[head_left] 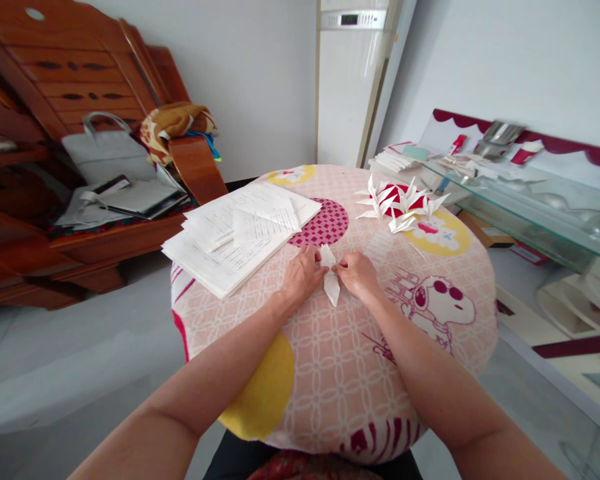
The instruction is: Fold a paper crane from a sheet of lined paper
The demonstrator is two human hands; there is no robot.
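A small piece of white paper (332,288), folded into a narrow pointed diamond, lies on the patterned tablecloth (330,373) between my hands. My left hand (304,272) pinches its left edge with thumb and fingers. From the other side my right hand (356,272) has its fingertips closed on the right edge. Several folded white paper cranes (403,203) sit together at the back right, some over a red item. To the left of my hands lies a stack of written paper sheets (240,233), with a loose folded sheet on top.
A glass shelf unit (530,200) with a cup and other small items stands close to the table's right side. At the left is a wooden bench (95,247) holding a grey bag (113,157) and clothes. A tall white appliance (347,93) stands behind.
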